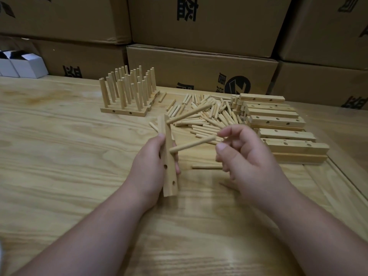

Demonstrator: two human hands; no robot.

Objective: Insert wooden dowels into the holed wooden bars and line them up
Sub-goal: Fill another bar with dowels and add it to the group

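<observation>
My left hand (147,166) grips a holed wooden bar (169,156) held nearly upright above the table. Two dowels stick out of it toward the right: an upper dowel (189,114) and a lower dowel (193,144). Two empty holes show lower on the bar. My right hand (249,162) has its thumb and forefinger at the free end of the lower dowel, pinching it. A pile of loose dowels (209,118) lies behind the hands. Bare holed bars (278,124) are stacked at the right. Several filled bars (127,96) stand side by side at the back.
The wooden table (59,156) carries one stray dowel (207,167) just below my right hand. Brown cartons (199,66) form a wall along the far edge. Small white boxes (25,66) sit at the back left.
</observation>
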